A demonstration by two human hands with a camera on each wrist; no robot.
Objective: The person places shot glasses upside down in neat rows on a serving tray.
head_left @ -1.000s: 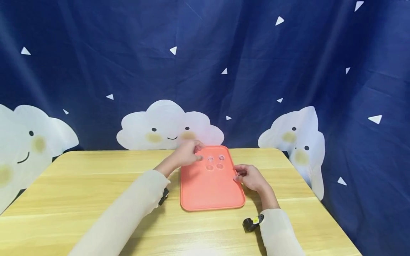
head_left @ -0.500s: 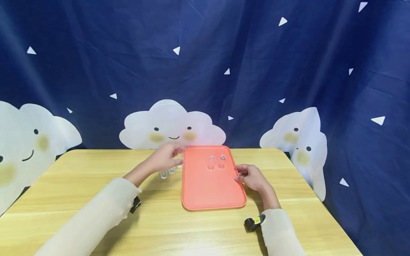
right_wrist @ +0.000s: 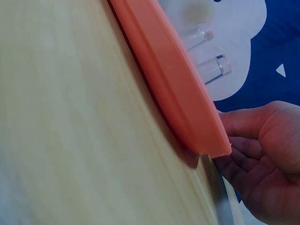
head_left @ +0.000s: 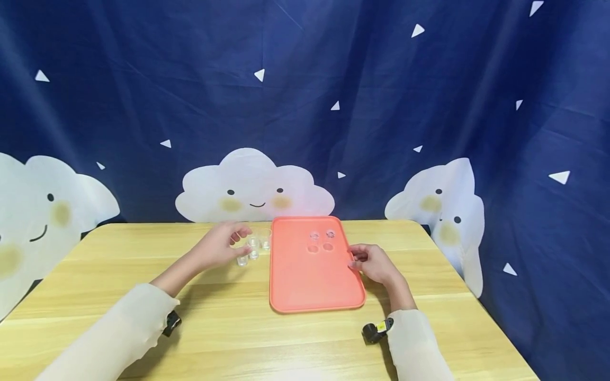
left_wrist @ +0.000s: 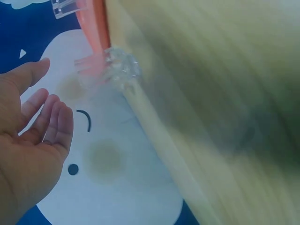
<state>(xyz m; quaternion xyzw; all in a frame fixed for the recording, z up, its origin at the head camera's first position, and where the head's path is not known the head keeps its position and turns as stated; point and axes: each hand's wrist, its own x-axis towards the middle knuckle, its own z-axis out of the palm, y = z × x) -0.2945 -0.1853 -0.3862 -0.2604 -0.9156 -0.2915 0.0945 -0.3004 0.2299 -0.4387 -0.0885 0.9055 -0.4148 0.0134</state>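
Note:
My left hand (head_left: 221, 246), fingers loosely bent with thumb apart, is beside three small clear shot glasses (head_left: 254, 253) standing rim up on the table left of the tray. Nothing is between its fingers in the left wrist view, where the clustered glasses (left_wrist: 123, 65) appear past the fingertips. On the far part of the coral-red tray (head_left: 316, 286) stand two more shot glasses (head_left: 331, 234), their thick bases upward. My right hand (head_left: 374, 263) grips the tray's right edge; in the right wrist view the thumb (right_wrist: 243, 121) reaches over the rim and the fingers curl at its outer side.
The tray lies on a light wooden table (head_left: 229, 328). A navy curtain (head_left: 305, 79) with white clouds hangs right behind the table's far edge. A black wrist camera (head_left: 374, 332) sits at the right sleeve, above the table.
My left hand has moved left from over the tray's far left corner to beside the shot glasses on the table, uncovering them. The right hand and the tray have stayed in place.

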